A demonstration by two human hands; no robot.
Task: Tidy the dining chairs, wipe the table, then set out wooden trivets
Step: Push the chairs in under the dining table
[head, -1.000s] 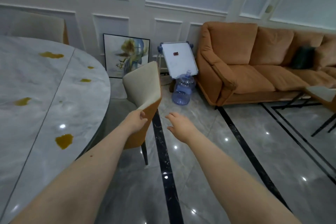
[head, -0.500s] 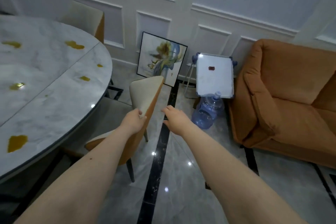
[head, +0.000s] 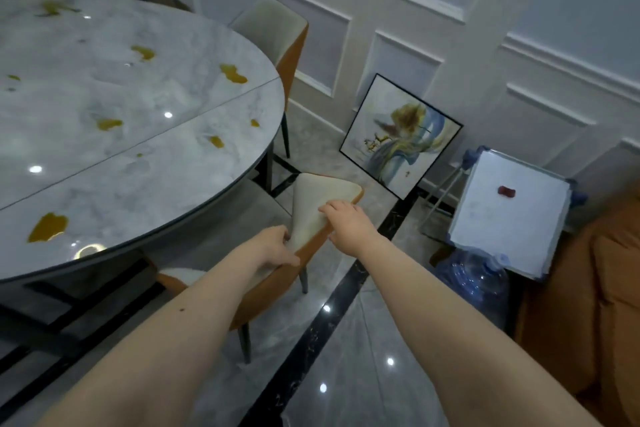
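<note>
A dining chair point(head: 313, 199) with a cream front and orange back stands at the near right edge of the round marble table point(head: 114, 135). My left hand point(head: 272, 248) grips the lower left edge of its backrest. My right hand point(head: 346, 224) holds the top of the backrest, fingers over the cream side. Several yellow spills point(head: 48, 226) lie scattered on the tabletop. A second chair point(head: 277, 31) of the same kind stands at the table's far side by the wall. No trivets are in view.
A framed painting point(head: 398, 135) leans against the panelled wall. To its right stand a small whiteboard point(head: 509, 218) and a blue water jug point(head: 474, 281). An orange sofa point(head: 602, 305) fills the right edge. Glossy grey floor with a black stripe point(head: 322, 329) lies below.
My right hand has moved onto the chair's backrest and taken hold. My view has swung left and down, bringing more of the table in and most of the sofa out.
</note>
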